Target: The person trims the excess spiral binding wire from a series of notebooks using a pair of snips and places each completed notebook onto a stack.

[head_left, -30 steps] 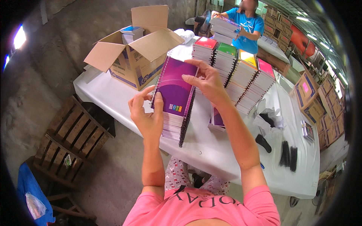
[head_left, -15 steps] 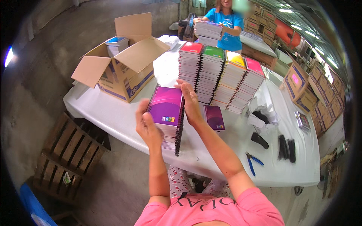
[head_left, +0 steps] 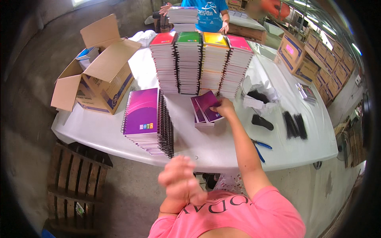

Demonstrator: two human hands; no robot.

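My right hand (head_left: 224, 108) grips the edge of a purple notebook (head_left: 208, 104), its fingers closed on it. That notebook lies tilted over a small pile of notebooks (head_left: 204, 124) with purple covers and pale page edges. Close to my body, my left hand (head_left: 180, 180) is raised and blurred, and its fingers are too smeared to read. Left of the small pile stands a tall stack of purple spiral notebooks (head_left: 141, 111), black coils along its right side. Neither hand touches this stack.
Red, green, yellow and pink notebook stacks (head_left: 188, 63) stand behind. An open carton (head_left: 107, 87) is at left. To the right lie blue-handled pliers (head_left: 262, 147), a black pad (head_left: 262, 122), black coils (head_left: 294, 125) and a white bag (head_left: 258, 95). A co-worker (head_left: 206, 16) stands across the table.
Both my hands have left the tall purple stack. The right has moved to the small pile and taken hold of a notebook; the left has drawn back toward me. The co-worker's hands have come off their stack.
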